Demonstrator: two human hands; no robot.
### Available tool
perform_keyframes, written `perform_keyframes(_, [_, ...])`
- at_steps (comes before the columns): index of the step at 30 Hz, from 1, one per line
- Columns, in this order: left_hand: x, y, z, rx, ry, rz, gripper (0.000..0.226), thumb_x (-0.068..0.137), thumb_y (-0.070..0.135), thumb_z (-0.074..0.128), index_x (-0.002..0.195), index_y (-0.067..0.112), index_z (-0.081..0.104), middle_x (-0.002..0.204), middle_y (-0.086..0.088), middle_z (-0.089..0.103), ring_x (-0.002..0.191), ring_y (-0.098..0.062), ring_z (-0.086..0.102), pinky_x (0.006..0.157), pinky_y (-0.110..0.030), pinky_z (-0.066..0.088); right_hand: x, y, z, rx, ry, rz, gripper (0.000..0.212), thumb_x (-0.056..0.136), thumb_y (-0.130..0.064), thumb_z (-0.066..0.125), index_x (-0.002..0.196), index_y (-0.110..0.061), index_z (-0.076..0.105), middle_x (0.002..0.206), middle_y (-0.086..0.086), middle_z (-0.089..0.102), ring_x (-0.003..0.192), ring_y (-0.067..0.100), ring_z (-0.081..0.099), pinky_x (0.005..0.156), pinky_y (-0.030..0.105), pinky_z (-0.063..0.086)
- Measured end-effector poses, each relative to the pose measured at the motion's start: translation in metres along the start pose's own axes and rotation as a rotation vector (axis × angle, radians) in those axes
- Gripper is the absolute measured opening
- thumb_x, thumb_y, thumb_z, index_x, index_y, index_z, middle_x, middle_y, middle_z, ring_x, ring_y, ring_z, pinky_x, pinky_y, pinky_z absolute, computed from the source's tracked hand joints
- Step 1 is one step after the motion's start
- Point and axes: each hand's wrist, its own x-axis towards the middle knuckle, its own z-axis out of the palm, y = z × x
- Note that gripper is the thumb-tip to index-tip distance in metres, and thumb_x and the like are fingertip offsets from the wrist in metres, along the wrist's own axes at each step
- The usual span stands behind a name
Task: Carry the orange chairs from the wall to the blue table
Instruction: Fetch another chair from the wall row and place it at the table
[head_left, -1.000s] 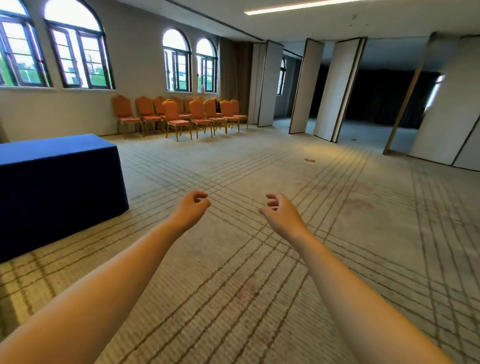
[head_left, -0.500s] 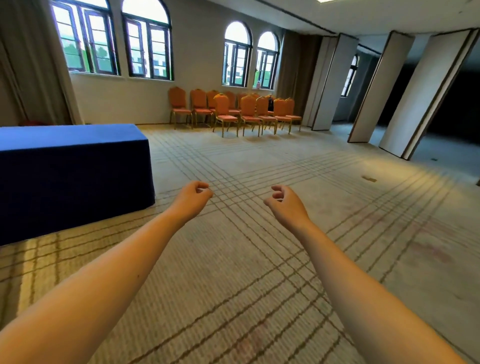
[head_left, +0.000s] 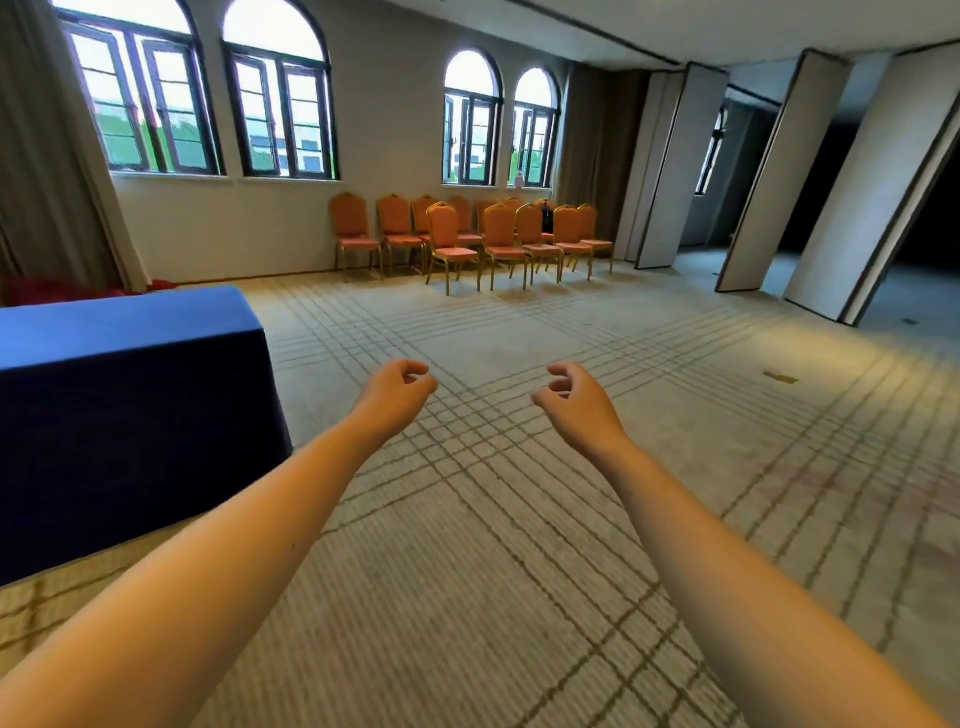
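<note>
Several orange chairs (head_left: 451, 235) with gold legs stand in two rows against the far wall under the arched windows. The blue table (head_left: 124, 332), draped in dark blue cloth, sits at the left, close to me. My left hand (head_left: 396, 391) and my right hand (head_left: 576, 402) are stretched out in front over the carpet, fingers loosely curled, holding nothing. Both hands are far from the chairs.
Patterned beige carpet (head_left: 519, 519) runs from me to the chairs. Tall folding partition panels (head_left: 675, 171) stand at the right, with a dark room behind them. A grey curtain (head_left: 47, 156) hangs at the far left. A small scrap (head_left: 780, 378) lies on the carpet at right.
The view has swung left and moved nearer, so the chairs now sit closer to the centre and look larger. Both hands stay out in front, loosely curled and empty.
</note>
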Motion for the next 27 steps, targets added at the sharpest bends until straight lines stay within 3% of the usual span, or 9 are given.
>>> perform_keyframes(8, [0.201, -0.032, 0.037, 0.04, -0.032, -0.022, 0.035, 0.094, 0.03, 0.054, 0.127, 0.017, 0.053, 0.102, -0.002, 0.06, 0.09, -0.02, 0.062, 0.076, -0.036, 0.052, 0.203, 0.051, 0.032, 0.009, -0.02, 0.042, 0.05, 0.091, -0.03, 0.059, 0.138, -0.019, 0.044, 0.127, 0.002, 0.051, 0.109, 0.018, 0.052, 0.08, 0.032, 0.044])
perform_keyframes(11, [0.291, -0.036, 0.055, 0.051, -0.024, -0.032, 0.037, 0.094, 0.028, 0.053, 0.128, 0.014, 0.052, 0.104, -0.004, 0.06, 0.092, -0.022, 0.062, 0.079, -0.037, 0.051, 0.296, 0.072, 0.043, 0.024, -0.023, 0.036, 0.05, 0.092, -0.03, 0.059, 0.138, -0.018, 0.044, 0.129, 0.004, 0.05, 0.107, 0.018, 0.051, 0.07, 0.026, 0.044])
perform_keyframes(14, [0.382, -0.03, 0.071, 0.051, -0.032, -0.061, 0.037, 0.095, 0.027, 0.054, 0.129, 0.012, 0.051, 0.104, -0.004, 0.06, 0.091, -0.023, 0.062, 0.074, -0.034, 0.05, 0.394, 0.085, 0.047, 0.019, -0.048, 0.042, 0.05, 0.092, -0.031, 0.059, 0.138, -0.019, 0.044, 0.13, 0.004, 0.051, 0.109, 0.018, 0.051, 0.08, 0.032, 0.045])
perform_keyframes(19, [0.51, -0.025, 0.089, 0.087, 0.005, -0.037, 0.039, 0.094, 0.032, 0.054, 0.129, 0.016, 0.053, 0.112, -0.004, 0.061, 0.099, -0.019, 0.061, 0.09, -0.041, 0.051, 0.539, 0.099, 0.056, 0.0, -0.049, 0.01, 0.05, 0.091, -0.031, 0.059, 0.138, -0.019, 0.044, 0.127, 0.004, 0.051, 0.105, 0.017, 0.05, 0.08, 0.033, 0.043])
perform_keyframes(27, [0.723, -0.046, 0.094, 0.076, 0.009, -0.063, 0.042, 0.096, 0.028, 0.052, 0.135, 0.014, 0.048, 0.117, -0.008, 0.059, 0.107, -0.022, 0.058, 0.098, -0.045, 0.047, 0.76, 0.125, 0.108, -0.002, -0.075, -0.004, 0.049, 0.091, -0.031, 0.059, 0.136, -0.02, 0.044, 0.124, 0.0, 0.05, 0.11, 0.016, 0.05, 0.083, 0.033, 0.045])
